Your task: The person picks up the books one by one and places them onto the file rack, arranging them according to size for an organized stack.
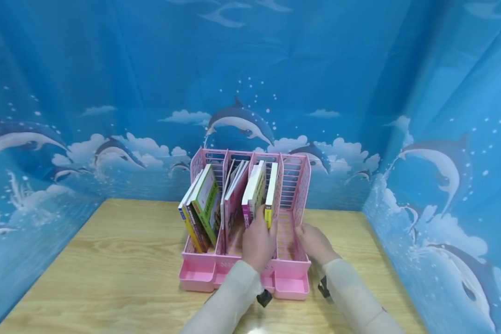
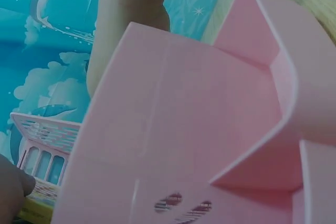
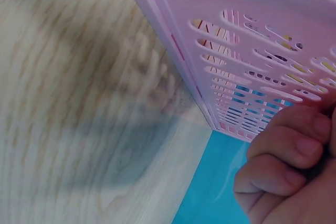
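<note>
A pink plastic desktop book rack [image 1: 290, 265] stands on the table, with slim books upright or leaning in its compartments. My left hand [image 1: 259, 243] is at the third compartment from the left and pinches a thin book with a yellow spine [image 1: 268, 215] between thumb and fingers. Left of that book stand a book with a magenta spine [image 1: 246, 213] and another beside it. My right hand [image 1: 316, 242] grips the front edge of the rack's right side wall; its curled fingers [image 3: 286, 153] lie outside the slotted wall in the right wrist view.
Leaning books [image 1: 208, 199] fill the leftmost compartment, and pink-covered ones [image 1: 236, 190] stand in the second. Small open trays [image 1: 291, 284] run along the rack's front. The wooden table [image 1: 121, 260] meets a blue dolphin-print curtain [image 1: 150, 93] behind and at both sides.
</note>
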`<state>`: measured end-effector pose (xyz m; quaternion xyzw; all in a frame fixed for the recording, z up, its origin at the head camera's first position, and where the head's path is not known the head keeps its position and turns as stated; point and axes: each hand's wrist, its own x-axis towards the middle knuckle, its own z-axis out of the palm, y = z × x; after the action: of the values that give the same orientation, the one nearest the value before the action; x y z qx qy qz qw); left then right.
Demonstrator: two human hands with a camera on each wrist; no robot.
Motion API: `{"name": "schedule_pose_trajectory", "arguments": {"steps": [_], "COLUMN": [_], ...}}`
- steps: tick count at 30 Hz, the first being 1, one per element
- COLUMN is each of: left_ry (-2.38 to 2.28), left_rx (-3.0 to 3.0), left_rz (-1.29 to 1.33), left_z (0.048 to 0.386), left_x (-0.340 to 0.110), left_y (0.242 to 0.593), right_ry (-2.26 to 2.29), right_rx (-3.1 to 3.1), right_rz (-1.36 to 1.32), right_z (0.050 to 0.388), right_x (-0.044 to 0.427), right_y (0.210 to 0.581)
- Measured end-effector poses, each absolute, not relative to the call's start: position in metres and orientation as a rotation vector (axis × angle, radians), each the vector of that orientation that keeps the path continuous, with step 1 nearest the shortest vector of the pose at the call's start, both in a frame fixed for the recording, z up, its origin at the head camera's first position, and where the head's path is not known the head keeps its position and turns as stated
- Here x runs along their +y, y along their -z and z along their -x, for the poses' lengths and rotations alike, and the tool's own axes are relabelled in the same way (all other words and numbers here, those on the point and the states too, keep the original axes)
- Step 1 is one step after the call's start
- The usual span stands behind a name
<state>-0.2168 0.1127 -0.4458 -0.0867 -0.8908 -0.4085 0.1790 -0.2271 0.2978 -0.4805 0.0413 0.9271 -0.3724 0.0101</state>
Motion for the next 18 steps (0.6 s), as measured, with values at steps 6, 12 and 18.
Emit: {"name": "schedule_pose_trajectory", "arguments": {"steps": [6, 12, 18], "left_ry": [1.243, 1.149, 1.01], "left_rx": [-2.553, -2.633, -2.617], "left_rz": [0.254, 0.329, 0.334], "left_z": [0.214, 0.208, 0.214], "left_x": [0.102, 0.082, 0.067], "left_y": [0.446, 0.436, 0.436], "right_ry": [1.159, 1.094, 1.073], "right_rx": [2.899, 2.935, 2.945], "right_rz": [-0.13, -0.104, -0.102], "right_z": [0.224, 0.222, 0.221], "right_x": [0.294, 0.293, 0.295], "right_y": [0.481, 0.479, 0.478]}}
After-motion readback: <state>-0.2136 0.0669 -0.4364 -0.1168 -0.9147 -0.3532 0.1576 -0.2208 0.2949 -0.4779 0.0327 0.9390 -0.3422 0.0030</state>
